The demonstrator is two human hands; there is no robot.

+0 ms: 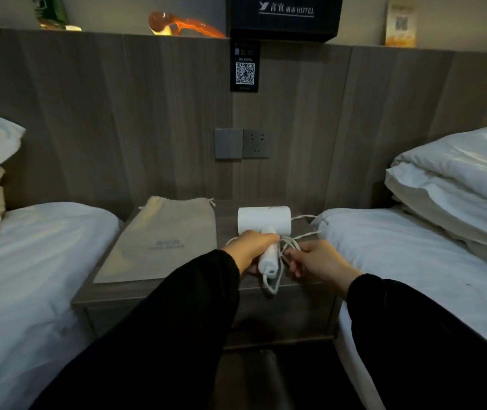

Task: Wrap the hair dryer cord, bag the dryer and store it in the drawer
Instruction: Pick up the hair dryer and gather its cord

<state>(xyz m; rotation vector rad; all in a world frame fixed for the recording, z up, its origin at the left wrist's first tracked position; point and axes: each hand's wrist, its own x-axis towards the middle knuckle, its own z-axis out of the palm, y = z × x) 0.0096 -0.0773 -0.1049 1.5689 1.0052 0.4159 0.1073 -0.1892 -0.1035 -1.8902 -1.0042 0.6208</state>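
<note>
A white hair dryer [264,220] lies on the wooden nightstand [227,214] between two beds, its handle pointing toward me. My left hand [249,250] is closed around the handle. My right hand [319,261] pinches the white cord [291,242] just right of the handle, where several loops bunch up. More cord trails right onto the bed edge and a loop hangs over the nightstand's front. A beige drawstring bag [165,241] lies flat on the nightstand's left half. The drawer front [280,315] below is shut.
White-sheeted beds flank the nightstand, left bed [29,261] and right bed [413,255], with pillows [458,184] stacked on the right. A switch and wall socket [242,143] sit on the wooden headboard panel above. A dark stool top [251,377] stands below the drawer.
</note>
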